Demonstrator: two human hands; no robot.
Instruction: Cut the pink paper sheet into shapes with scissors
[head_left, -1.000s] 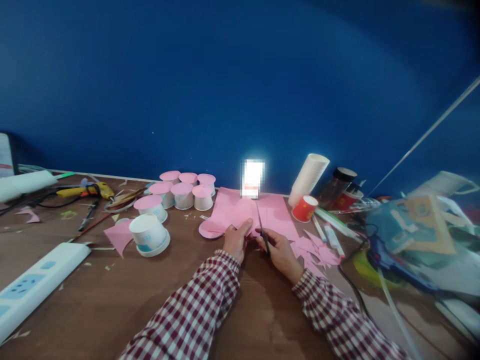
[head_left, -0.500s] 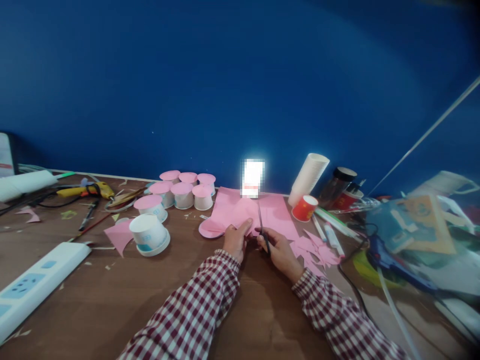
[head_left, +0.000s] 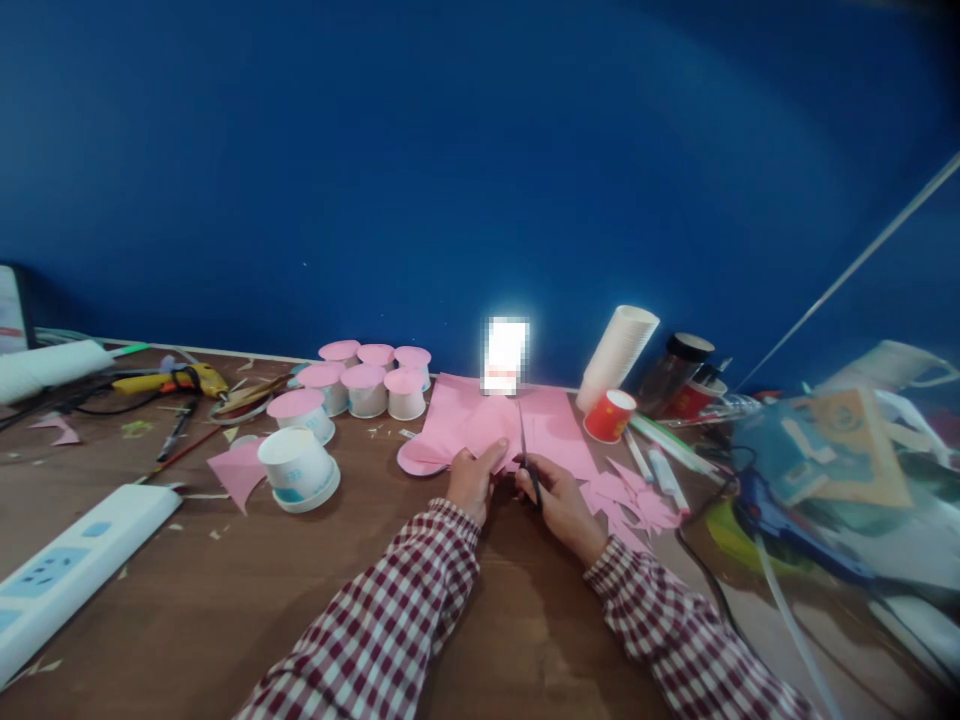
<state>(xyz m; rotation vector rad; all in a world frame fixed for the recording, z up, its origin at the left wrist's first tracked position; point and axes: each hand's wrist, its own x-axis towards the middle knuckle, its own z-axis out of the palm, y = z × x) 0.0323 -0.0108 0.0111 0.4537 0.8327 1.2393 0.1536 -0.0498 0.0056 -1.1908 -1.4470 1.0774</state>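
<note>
My left hand (head_left: 475, 480) is closed on a piece of pink paper (head_left: 484, 428), the thumb lying on top of it. In my right hand (head_left: 562, 500) is a pair of scissors (head_left: 533, 482) with black handles. Their blades point away from me along the right edge of the held paper. Under and behind both hands lies a larger pink sheet (head_left: 559, 430). A rounded pink piece (head_left: 420, 458) sits at the left of my left hand. To the right of my right hand are pink paper scraps (head_left: 630, 500).
Several paper cups topped with pink discs (head_left: 367, 390) stand at left, near an upturned white cup (head_left: 298, 465) and a power strip (head_left: 75, 560). Leaning white stacked cups (head_left: 619, 350), a red cup (head_left: 609, 416) and a blue glue gun (head_left: 795, 530) are at right. A blue wall (head_left: 480, 180) rises behind.
The scissors' blades have shifted very slightly to the right against the paper. Both hands stay in almost the same place, and the surrounding things have not moved.
</note>
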